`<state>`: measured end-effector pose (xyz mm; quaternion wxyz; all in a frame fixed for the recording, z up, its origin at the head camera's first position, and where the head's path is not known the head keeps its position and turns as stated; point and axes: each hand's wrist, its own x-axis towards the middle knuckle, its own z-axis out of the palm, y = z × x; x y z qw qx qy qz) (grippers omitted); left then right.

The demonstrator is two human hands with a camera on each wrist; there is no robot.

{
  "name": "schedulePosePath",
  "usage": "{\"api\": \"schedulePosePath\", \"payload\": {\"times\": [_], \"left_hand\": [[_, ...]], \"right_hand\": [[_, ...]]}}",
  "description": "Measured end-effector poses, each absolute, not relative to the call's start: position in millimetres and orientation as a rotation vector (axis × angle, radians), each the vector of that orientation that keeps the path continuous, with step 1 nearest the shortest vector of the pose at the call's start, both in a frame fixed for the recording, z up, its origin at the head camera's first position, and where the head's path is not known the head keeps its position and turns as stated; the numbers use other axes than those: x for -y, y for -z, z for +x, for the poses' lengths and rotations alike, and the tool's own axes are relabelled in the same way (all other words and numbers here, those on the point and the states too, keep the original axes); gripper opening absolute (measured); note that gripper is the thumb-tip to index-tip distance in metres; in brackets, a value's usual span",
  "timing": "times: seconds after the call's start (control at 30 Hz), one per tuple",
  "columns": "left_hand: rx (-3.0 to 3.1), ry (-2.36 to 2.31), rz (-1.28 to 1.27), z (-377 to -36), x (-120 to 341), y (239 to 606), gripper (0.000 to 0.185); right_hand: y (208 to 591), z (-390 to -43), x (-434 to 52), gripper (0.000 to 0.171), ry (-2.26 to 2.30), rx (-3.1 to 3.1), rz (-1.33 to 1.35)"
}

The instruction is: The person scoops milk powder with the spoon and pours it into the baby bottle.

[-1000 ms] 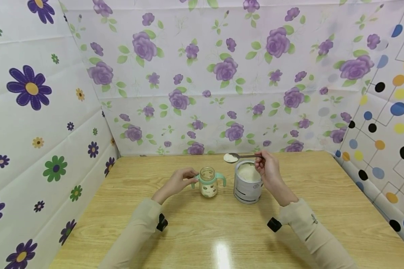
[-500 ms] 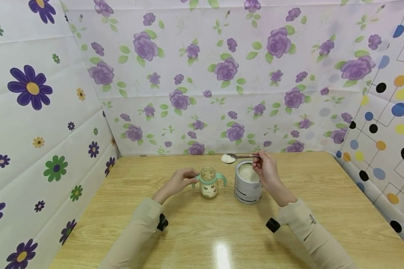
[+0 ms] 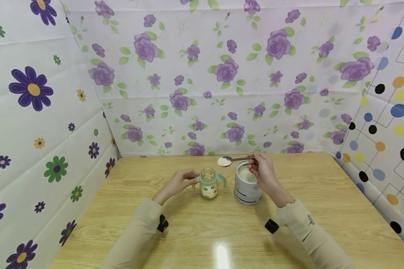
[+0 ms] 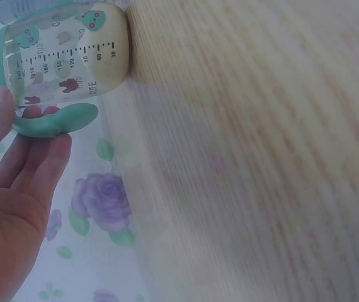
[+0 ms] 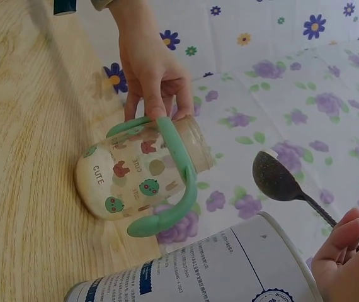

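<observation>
An uncapped glass baby bottle [image 3: 209, 188] with a green two-handled collar stands upright on the table, pale powder in its lower part. My left hand [image 3: 182, 180] grips its left handle [image 4: 56, 121], thumb on the collar and fingers under the handle. In my right hand [image 3: 264, 172] is the handle of a metal spoon [image 3: 236, 159], pinched between thumb and fingers. White powder [image 3: 224, 161] is heaped in the spoon's bowl, which hangs above and slightly right of the bottle mouth. Below the right hand stands an open milk powder tin [image 3: 248, 190] holding pale powder.
The tin stands just right of the bottle, a narrow gap between them. Behind the wooden table [image 3: 202, 239] hangs a flowered cloth [image 3: 188, 74], with patterned cloths along both sides. A black wrist device [image 3: 272, 226] sits beneath the right sleeve.
My right hand has moved left, carrying the loaded spoon from over the tin toward the bottle. My left hand keeps its hold on the bottle handle.
</observation>
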<state>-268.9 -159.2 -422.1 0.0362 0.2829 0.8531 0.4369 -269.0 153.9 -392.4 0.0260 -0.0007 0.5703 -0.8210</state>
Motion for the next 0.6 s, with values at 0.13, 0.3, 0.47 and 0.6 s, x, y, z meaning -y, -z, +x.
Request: {"api": "schedulePosePath", "payload": {"times": [0.13,0.3,0.47,0.6], "left_hand": [[-2.621,-1.344,0.864,-268.3,158.7,422.2,0.021],[-2.618,-1.349,0.857,-268.2,158.6,422.5,0.020],[-2.618,-1.346,0.870,-268.8,158.4,423.0,0.020],[-2.615,-1.350,0.865,-269.1,158.7,422.9,0.020]], "right_hand": [[393.8,-268.5,-153.3,0.028,2.520,-1.780,-0.054],[394.7,-267.7,-151.8,0.028,2.499,-1.781,-0.096],[394.7,-267.4,-150.3,0.029,2.465,-1.783,-0.121],[394.3,-266.9,-149.6,0.030,2.454,-1.779,-0.144]]}}
